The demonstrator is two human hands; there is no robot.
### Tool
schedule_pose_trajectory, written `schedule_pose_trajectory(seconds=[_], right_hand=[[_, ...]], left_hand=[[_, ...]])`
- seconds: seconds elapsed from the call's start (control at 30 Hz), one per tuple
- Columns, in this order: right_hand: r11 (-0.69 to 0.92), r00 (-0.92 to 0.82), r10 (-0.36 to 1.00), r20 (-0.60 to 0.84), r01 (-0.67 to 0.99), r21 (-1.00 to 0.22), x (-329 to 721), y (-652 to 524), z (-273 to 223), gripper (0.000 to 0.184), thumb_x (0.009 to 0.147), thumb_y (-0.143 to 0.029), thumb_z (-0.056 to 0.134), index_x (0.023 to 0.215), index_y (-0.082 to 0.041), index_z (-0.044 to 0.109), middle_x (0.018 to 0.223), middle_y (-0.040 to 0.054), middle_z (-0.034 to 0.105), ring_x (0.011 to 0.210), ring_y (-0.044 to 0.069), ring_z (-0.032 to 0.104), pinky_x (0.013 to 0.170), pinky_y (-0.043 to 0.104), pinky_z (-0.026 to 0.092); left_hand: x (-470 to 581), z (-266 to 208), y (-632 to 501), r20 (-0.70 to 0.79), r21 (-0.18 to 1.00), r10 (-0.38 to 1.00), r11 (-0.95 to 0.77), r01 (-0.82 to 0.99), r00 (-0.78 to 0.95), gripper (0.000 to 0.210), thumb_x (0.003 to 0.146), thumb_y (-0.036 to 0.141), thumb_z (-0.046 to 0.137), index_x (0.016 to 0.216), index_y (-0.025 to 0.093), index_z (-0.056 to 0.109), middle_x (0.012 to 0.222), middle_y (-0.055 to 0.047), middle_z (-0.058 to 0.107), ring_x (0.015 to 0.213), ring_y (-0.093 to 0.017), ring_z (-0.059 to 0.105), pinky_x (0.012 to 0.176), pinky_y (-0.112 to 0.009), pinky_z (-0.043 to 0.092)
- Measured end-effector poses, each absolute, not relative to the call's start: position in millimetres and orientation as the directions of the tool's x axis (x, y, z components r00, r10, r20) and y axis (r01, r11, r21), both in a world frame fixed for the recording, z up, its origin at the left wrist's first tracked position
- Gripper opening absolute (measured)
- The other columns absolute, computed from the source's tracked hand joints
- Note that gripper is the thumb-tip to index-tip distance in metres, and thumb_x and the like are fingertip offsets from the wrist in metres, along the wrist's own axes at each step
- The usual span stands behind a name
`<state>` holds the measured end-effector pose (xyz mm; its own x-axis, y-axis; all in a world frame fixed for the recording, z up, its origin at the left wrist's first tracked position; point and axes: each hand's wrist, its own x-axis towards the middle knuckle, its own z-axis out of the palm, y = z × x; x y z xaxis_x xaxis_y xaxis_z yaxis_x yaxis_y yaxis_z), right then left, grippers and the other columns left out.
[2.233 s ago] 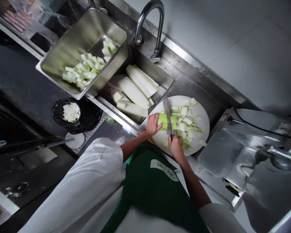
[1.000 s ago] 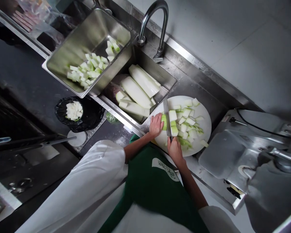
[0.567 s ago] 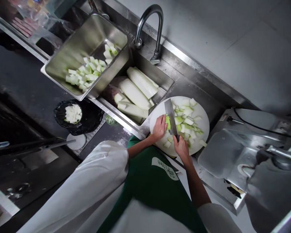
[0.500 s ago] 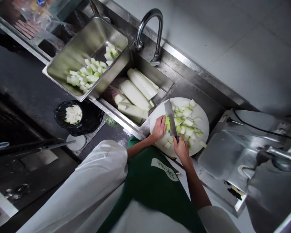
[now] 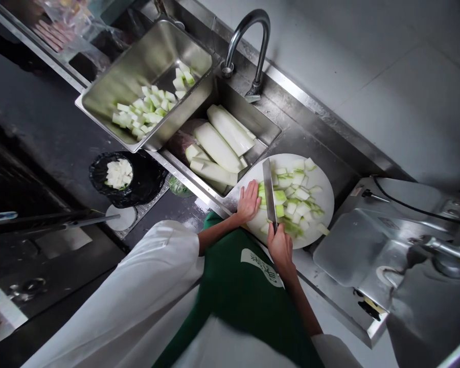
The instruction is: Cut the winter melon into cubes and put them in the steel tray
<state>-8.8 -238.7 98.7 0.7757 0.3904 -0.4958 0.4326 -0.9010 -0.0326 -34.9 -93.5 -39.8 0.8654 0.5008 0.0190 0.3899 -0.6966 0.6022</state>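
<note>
My right hand (image 5: 280, 248) grips the black handle of a broad-bladed kitchen knife (image 5: 269, 189), its blade standing across a round white cutting board (image 5: 324, 189). Left of the blade, my left hand (image 5: 248, 203) lies with fingers stretched out, its fingertips beside the pale green gourd pieces (image 5: 261, 194). I cannot tell whether it presses on them. On the board's right side spread many cut gourd chunks (image 5: 301, 194), white with green edges. Long peeled gourd pieces (image 5: 218, 145) rest in the sink (image 5: 266, 130) just beyond the board.
A deep steel pan (image 5: 111, 94) holding gourd chunks sits over the sink's left part, near a curved faucet (image 5: 266, 41). Below stands a black-bagged bin (image 5: 147, 179) with white scraps. Right of the board is a metal machine (image 5: 345, 250) with a cable.
The knife has shifted left over the gourd pieces with my right hand. My left hand's fingers have straightened from a curled hold. The whole view has shifted slightly.
</note>
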Motion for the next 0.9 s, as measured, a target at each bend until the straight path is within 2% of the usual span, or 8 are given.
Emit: schedule_pose_trajectory(seconds=[0.13, 0.27, 0.43, 0.57, 0.63, 0.8, 0.9], right_hand=[[-0.903, 0.765, 0.395, -0.509, 0.426, -0.06, -6.2, -231.7, 87.2, 0.035, 0.108, -0.037, 0.038, 0.107, -0.01, 0.059, 0.084, 0.0138, 0.07, 0.077, 0.024, 0.068, 0.064, 0.031, 0.037], [-0.89, 0.757, 0.442, -0.481, 0.438, -0.127, 4.0, -220.1, 65.9, 0.034, 0.107, -0.034, 0.039, 0.107, -0.008, 0.061, 0.089, 0.0173, 0.071, 0.082, 0.025, 0.068, 0.069, 0.031, 0.04], [-0.886, 0.761, 0.458, -0.459, 0.434, -0.164, 18.2, -220.2, 50.4, 0.038, 0.107, -0.035, 0.039, 0.11, -0.006, 0.063, 0.095, 0.0196, 0.072, 0.087, 0.026, 0.068, 0.072, 0.031, 0.04], [-0.87, 0.73, 0.488, -0.478, 0.448, -0.205, 30.7, -229.2, 56.5, 0.034, 0.106, -0.036, 0.042, 0.109, -0.009, 0.063, 0.098, 0.0168, 0.073, 0.086, 0.023, 0.068, 0.069, 0.028, 0.037], [-0.871, 0.737, 0.485, -0.471, 0.458, -0.18, 30.5, -232.3, 64.8, 0.033, 0.107, -0.037, 0.042, 0.107, -0.011, 0.063, 0.094, 0.0148, 0.074, 0.082, 0.022, 0.068, 0.066, 0.028, 0.035], [-0.873, 0.789, 0.476, -0.388, 0.479, -0.097, 5.0, -233.1, 87.1, 0.034, 0.108, -0.039, 0.039, 0.105, -0.012, 0.06, 0.084, 0.0125, 0.072, 0.072, 0.021, 0.066, 0.062, 0.029, 0.032], [-0.855, 0.768, 0.504, -0.396, 0.509, -0.101, -10.4, -227.4, 90.9, 0.035, 0.108, -0.04, 0.037, 0.106, -0.012, 0.059, 0.081, 0.0116, 0.071, 0.072, 0.022, 0.067, 0.063, 0.029, 0.034]], left_hand=[[-32.4, -37.3, -94.1, -0.032, 0.531, 0.458, -0.745, 0.403, 0.888, 0.06, 0.107, 0.035, 0.02, 0.161, 0.01, 0.019, 0.168, -0.014, 0.024, 0.157, -0.025, 0.019, 0.128, -0.055, 0.012], [-33.7, -39.3, -92.6, -0.032, 0.521, 0.451, -0.754, 0.4, 0.892, 0.061, 0.106, 0.034, 0.022, 0.162, 0.011, 0.018, 0.167, -0.013, 0.027, 0.157, -0.024, 0.019, 0.129, -0.055, 0.013], [-32.3, -42.2, -93.9, -0.007, 0.576, 0.475, -0.717, 0.392, 0.88, 0.061, 0.105, 0.035, 0.028, 0.163, 0.02, 0.017, 0.166, -0.01, 0.03, 0.157, -0.022, 0.021, 0.129, -0.053, 0.012], [-33.0, -40.8, -92.5, -0.008, 0.619, 0.483, -0.685, 0.384, 0.875, 0.061, 0.105, 0.036, 0.029, 0.163, 0.019, 0.018, 0.166, -0.011, 0.031, 0.156, -0.022, 0.021, 0.13, -0.054, 0.012], [-37.4, -39.9, -88.6, -0.008, 0.67, 0.512, -0.635, 0.384, 0.859, 0.061, 0.106, 0.035, 0.026, 0.163, 0.018, 0.016, 0.167, -0.011, 0.027, 0.157, -0.021, 0.019, 0.13, -0.052, 0.014], [-54.6, -41.5, -76.9, -0.017, 0.768, 0.71, -0.442, 0.464, 0.704, 0.061, 0.107, 0.035, 0.016, 0.163, 0.013, 0.009, 0.169, -0.013, 0.017, 0.158, -0.022, 0.012, 0.129, -0.049, 0.019], [-57.6, -44.4, -80.0, 0.014, 0.757, 0.686, -0.483, 0.441, 0.727, 0.06, 0.107, 0.035, 0.014, 0.163, 0.013, 0.009, 0.17, -0.013, 0.017, 0.158, -0.021, 0.011, 0.13, -0.048, 0.018]])
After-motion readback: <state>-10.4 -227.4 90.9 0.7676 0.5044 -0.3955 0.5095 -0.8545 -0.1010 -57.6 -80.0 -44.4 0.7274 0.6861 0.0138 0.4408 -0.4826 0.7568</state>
